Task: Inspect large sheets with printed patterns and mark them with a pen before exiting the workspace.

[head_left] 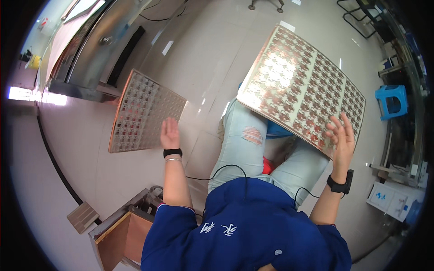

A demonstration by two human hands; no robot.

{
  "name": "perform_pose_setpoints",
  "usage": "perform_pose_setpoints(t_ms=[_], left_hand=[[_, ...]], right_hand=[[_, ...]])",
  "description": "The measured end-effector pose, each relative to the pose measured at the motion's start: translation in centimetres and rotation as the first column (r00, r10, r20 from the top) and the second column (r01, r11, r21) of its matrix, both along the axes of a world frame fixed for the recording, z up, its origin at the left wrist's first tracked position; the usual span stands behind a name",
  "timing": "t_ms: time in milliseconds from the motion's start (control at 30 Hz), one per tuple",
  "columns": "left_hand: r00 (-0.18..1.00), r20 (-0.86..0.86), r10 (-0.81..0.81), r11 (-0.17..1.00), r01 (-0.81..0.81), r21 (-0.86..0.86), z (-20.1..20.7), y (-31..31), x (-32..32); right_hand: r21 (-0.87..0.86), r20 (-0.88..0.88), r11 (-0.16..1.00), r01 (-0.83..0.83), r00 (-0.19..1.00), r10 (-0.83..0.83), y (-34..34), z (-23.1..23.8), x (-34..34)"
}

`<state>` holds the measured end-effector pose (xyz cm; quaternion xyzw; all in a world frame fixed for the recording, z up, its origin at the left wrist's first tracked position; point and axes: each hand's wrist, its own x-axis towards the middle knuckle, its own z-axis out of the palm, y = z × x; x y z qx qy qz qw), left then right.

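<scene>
A large flat metallic panel (312, 67), patterned with rows of repeated shapes in three bands, lies tilted across my knees. My right hand (342, 135) is over its near right edge, fingers spread and slightly curled; whether they touch it I cannot tell. Off to the left, a second panel (144, 113) with a grid of small cells and a copper-coloured edge is low down near the floor. My left hand (170, 134), fingers stretched out, overlaps this panel's near right corner in the view. Contact there cannot be made out. Neither hand holds anything.
A steel bench (86, 58) stands at the far left. By my left elbow is an open box-like wooden cabinet (121, 239). Black cables run over my lap. A blue stool (392, 101), shelving (398, 140) and a white cabinet (391, 198) line the right side.
</scene>
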<state>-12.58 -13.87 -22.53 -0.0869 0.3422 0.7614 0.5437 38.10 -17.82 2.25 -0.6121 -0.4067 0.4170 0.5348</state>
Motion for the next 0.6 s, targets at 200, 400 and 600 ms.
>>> perform_pose_setpoints(t_ms=[200, 400, 600], left_hand=[[0.771, -0.311, -0.555, 0.790, 0.606, 0.094, 11.4, 5.4, 13.8], [0.536, -0.508, -0.674, 0.609, 0.793, 0.029, 17.0, 7.7, 19.2], [0.524, -0.656, -0.542, 0.704, 0.710, -0.015, 18.5, 7.0, 19.9]], right_hand=[[-0.060, 0.548, 0.915, 0.399, 0.779, -0.304, -1.9, -1.7, 4.4], [-0.063, 0.913, 0.997, 0.053, 0.405, 0.037, -2.8, -5.0, 3.2], [-0.100, 0.894, 0.995, -0.004, 0.438, 0.091, -3.7, -3.7, 2.4]])
